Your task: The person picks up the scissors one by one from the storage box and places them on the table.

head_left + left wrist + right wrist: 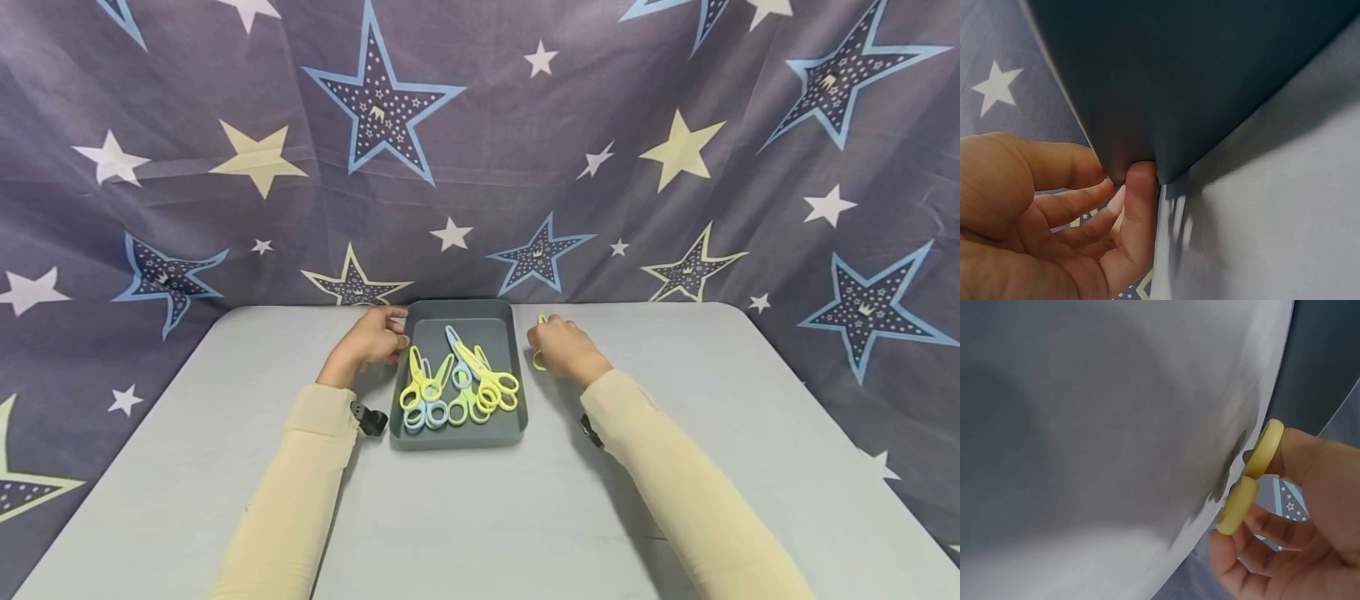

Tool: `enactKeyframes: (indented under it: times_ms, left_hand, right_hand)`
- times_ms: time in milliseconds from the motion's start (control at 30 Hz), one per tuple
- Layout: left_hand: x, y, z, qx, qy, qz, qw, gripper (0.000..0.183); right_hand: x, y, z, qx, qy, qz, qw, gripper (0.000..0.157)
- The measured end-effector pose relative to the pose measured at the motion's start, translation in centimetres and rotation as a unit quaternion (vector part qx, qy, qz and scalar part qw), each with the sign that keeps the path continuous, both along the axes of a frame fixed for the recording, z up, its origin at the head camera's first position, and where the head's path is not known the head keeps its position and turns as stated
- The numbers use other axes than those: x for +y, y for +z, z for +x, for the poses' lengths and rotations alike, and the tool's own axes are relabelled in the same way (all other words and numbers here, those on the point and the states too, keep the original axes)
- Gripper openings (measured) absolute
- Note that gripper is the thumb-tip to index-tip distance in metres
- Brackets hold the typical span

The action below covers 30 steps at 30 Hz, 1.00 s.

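A dark grey rectangular tray (457, 440) lies on the table with several pairs of yellow, light blue and green scissors (489, 387) heaped in it. My left hand (371, 340) is at the tray's far left corner; its thumb and curled fingers hold the rim and outer wall (1147, 81). Just beyond the tray's right side, my right hand (566, 346) pinches a yellow pair of scissors (538, 361) close to the table. Two yellow handle loops (1264, 448) show between thumb and fingers in the right wrist view. The hand hides most of that pair.
A light grey cloth covers the table (465, 525). Behind it hangs a dark curtain (480, 150) patterned with blue, yellow and white stars, close to the tray's far edge. Small black devices (369, 418) are strapped at both wrists.
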<state>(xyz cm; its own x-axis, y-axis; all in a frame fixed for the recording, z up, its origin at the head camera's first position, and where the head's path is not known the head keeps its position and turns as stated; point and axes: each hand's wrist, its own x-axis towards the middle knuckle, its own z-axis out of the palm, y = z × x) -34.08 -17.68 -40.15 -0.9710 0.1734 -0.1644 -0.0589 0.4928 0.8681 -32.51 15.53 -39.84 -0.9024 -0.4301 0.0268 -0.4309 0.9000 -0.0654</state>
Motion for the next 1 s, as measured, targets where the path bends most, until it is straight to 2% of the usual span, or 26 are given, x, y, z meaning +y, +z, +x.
enactKeyframes:
  times_ms: [333,667,900,1000]
  left_hand:
    - [0.1,0.1,0.0,0.001,0.0,-0.006,1.0,0.063]
    - [0.1,0.2,0.1,0.002,0.002,-0.006,1.0,0.062]
    - [0.0,0.1,0.1,0.0,0.002,-0.006,1.0,0.062]
    - [0.0,0.1,0.1,0.003,0.002,-0.005,1.0,0.062]
  right_hand:
    - [0.0,0.1,-0.3,-0.048,-0.015,-0.01,0.999,0.008]
    - [0.2,0.4,-0.1,-0.062,-0.008,-0.022,0.998,0.003]
    - [0.6,1.1,0.5,-0.071,-0.025,-0.055,0.996,0.019]
    - [0.8,1.3,0.7,-0.064,-0.023,-0.067,0.995,0.019]
